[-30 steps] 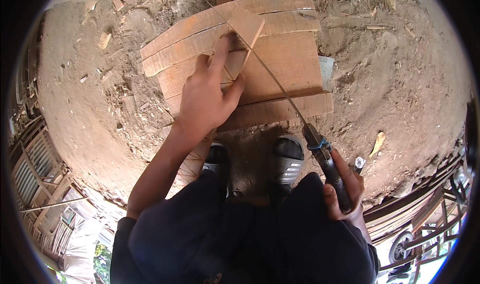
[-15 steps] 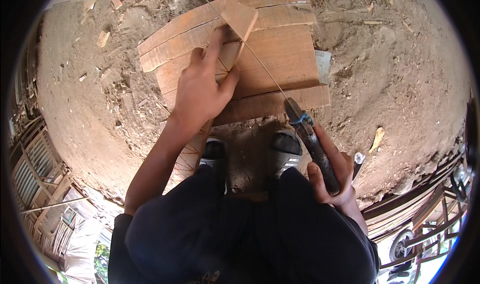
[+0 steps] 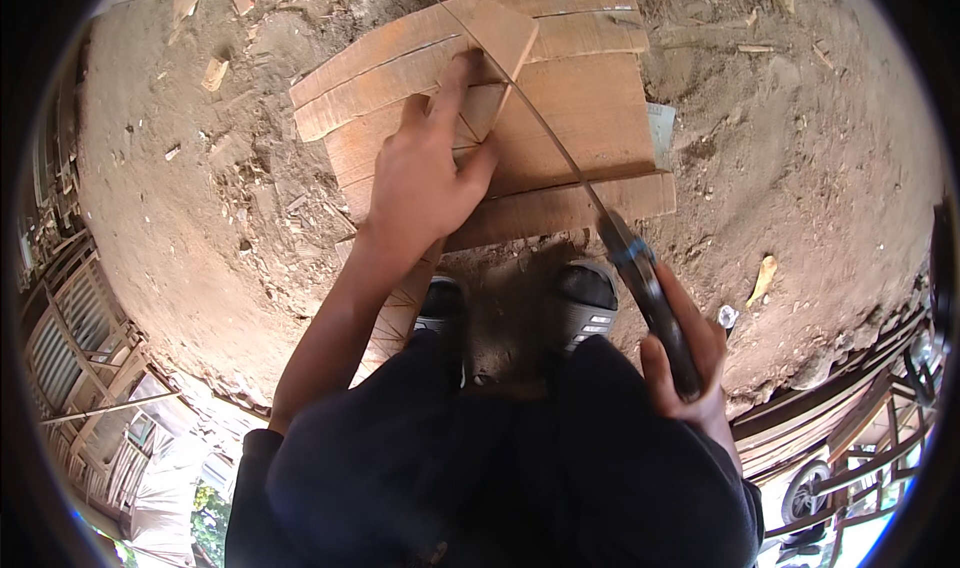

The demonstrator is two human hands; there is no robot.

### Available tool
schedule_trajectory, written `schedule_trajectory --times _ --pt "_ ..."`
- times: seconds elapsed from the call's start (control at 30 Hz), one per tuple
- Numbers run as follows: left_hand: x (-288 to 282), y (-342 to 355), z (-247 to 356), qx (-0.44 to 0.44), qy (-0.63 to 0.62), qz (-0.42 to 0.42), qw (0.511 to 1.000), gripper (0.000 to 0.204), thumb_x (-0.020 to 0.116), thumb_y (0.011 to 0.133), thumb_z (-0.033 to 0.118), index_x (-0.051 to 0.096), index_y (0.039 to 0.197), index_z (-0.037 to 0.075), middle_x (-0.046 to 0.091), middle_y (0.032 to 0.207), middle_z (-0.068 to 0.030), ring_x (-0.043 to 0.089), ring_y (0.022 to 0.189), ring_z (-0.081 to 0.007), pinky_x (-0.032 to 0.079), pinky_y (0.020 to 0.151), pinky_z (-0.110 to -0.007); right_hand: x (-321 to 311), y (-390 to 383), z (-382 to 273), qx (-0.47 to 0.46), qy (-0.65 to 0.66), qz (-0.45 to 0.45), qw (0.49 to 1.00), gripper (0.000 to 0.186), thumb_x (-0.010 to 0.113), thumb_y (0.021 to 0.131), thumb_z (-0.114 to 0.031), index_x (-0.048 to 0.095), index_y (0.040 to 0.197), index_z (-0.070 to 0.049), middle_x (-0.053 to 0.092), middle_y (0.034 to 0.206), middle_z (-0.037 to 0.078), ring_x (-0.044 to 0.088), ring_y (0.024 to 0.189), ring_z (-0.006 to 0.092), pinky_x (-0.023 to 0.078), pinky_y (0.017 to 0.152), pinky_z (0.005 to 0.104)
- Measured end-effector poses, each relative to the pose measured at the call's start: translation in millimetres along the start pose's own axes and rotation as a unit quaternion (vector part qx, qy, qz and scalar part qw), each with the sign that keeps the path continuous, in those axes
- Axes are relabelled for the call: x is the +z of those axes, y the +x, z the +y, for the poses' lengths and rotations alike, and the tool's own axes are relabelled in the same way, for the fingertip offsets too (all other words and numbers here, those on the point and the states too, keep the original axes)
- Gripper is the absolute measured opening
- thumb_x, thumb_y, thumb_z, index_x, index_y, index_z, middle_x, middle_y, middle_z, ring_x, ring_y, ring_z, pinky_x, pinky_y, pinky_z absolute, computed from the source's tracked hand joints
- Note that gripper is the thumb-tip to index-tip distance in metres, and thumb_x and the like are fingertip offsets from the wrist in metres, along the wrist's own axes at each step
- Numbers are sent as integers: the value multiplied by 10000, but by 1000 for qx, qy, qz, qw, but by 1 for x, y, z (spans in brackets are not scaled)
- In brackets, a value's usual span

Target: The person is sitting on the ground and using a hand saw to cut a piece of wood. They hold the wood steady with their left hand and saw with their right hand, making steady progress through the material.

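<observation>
My left hand (image 3: 425, 178) clasps a narrow wooden board (image 3: 486, 108), its forefinger stretched forward on top and the thumb by the right edge. Dark slanting lines mark this board, which runs back under my forearm toward my left foot. My right hand (image 3: 695, 353) is wrapped round the dark handle of a handsaw (image 3: 655, 313), with a blue band near the blade. The thin blade slants up to the left and crosses the board just beyond my left fingertips. Beneath the board is a low wooden bench (image 3: 570, 108) of several planks; how deep the blade sits, I cannot tell.
My sandalled feet (image 3: 588, 293) stand on the dirt floor (image 3: 200, 238) at the bench's near side. Wood scraps (image 3: 214, 74) lie around, with a yellowish piece (image 3: 763, 280) at right. Stacked timber (image 3: 800, 418) and a wheel (image 3: 803, 490) show at lower right.
My right hand and the saw have drawn back toward me, down and slightly right. The bench and my left hand sit a little farther right in the view; the left hand's hold looks unchanged.
</observation>
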State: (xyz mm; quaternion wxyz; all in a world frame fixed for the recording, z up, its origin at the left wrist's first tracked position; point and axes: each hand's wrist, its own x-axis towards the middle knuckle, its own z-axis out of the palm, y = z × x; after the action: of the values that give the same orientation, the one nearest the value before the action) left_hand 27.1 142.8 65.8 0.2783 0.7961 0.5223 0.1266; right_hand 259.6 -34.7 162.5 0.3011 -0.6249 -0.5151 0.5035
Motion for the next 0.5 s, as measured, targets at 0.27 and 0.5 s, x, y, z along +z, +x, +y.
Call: schedule_trajectory --times 0.27,0.5 --pt "0 0 -7 1 -5 10 1000 751 683 822 250 367 1497 156 582 995 -312 658 807 -489 560 715 -507 13 6 -8 78 17 43 996 664 602 889 -314 479 1391 102 569 636 68 541 545 117 412 559 262" --pt "1 -1 -4 6 11 20 1000 727 681 842 263 379 1492 144 590 1005 -294 663 840 -473 559 730 -490 1 -15 2 83 -4 53 995 726 595 892 -399 474 1387 118 535 604 41 516 535 95 393 551 255"
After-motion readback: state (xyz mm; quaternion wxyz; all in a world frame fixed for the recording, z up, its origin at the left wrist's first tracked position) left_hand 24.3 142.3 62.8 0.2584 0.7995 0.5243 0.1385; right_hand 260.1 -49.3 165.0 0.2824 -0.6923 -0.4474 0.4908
